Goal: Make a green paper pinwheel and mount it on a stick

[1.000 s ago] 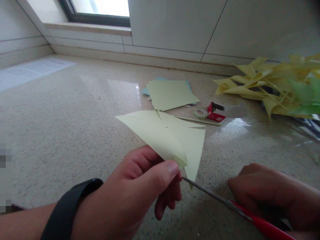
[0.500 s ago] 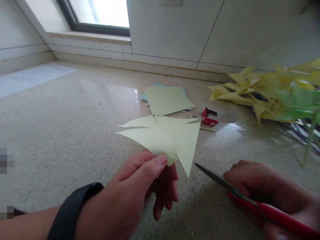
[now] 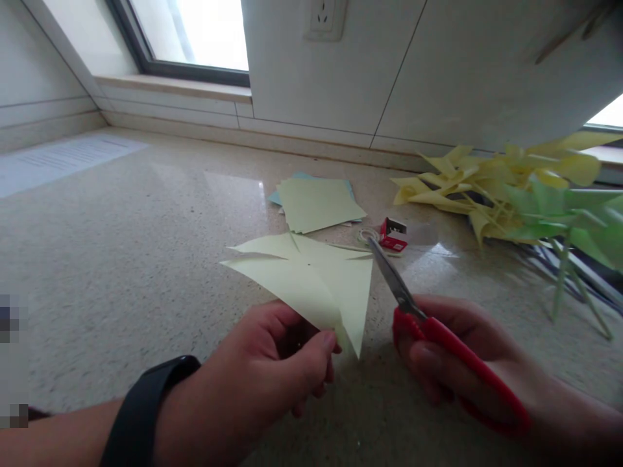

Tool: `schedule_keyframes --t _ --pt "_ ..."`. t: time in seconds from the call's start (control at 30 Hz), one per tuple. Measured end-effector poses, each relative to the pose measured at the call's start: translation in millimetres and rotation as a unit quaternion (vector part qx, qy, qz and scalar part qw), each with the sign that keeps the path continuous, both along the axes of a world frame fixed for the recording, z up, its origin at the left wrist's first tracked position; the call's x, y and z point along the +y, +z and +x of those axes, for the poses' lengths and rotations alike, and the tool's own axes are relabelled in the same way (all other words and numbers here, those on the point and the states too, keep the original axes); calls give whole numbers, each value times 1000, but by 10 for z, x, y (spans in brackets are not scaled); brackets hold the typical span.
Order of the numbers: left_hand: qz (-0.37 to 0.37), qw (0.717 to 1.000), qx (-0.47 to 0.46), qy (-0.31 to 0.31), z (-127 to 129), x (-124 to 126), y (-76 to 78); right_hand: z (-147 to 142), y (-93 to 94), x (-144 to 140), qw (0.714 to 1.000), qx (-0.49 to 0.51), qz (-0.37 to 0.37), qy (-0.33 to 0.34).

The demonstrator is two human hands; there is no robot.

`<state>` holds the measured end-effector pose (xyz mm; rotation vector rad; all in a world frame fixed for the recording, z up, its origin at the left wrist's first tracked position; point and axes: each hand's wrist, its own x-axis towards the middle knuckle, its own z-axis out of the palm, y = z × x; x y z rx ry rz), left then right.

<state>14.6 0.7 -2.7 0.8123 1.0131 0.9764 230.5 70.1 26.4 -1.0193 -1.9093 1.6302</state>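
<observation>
left hand (image 3: 272, 376) pinching cut paper (image 3: 311, 285), right hand (image 3: 467, 357) gripping scissors (image 3: 428, 324) (blades seemingly closed)

- A speckled stone tabletop (image 3: 121, 259), glossy with window glare.
- A stack of pale green paper sheets (image 3: 318, 204), a blue sheet under it.
- A small red box (image 3: 393, 235) beside a tape roll (image 3: 366, 235).
- A heap of yellow and green paper pinwheels (image 3: 511, 194) on sticks, far right.
- A wall socket (image 3: 324, 16) above, beside the window (image 3: 195, 32).
</observation>
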Motion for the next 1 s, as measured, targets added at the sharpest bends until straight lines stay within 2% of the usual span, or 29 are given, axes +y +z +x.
schedule_keyframes --t 0.1,0.2,0.33,0.57,0.73,0.9,1.0 --pt "26 999 -13 -15 5 -10 7 -86 44 -23 1000 30 1 -2" --pt "72 996 18 -42 22 -20 10 -123 59 -56 998 50 30 -38" --pt "133 989 35 -62 54 -8 24 -170 22 -109 996 16 34 -84" --pt "184 976 96 -68 71 14 52 -194 -77 -125 998 -2 7 -67" --pt "171 976 106 -78 46 -5 79 -158 -34 -121 998 16 9 -57" --pt "94 988 85 -83 -14 -65 11 -109 39 -111 995 15 48 -86" --pt "66 994 58 -64 -22 -74 -15 -86 43 -54 991 -5 79 -108"
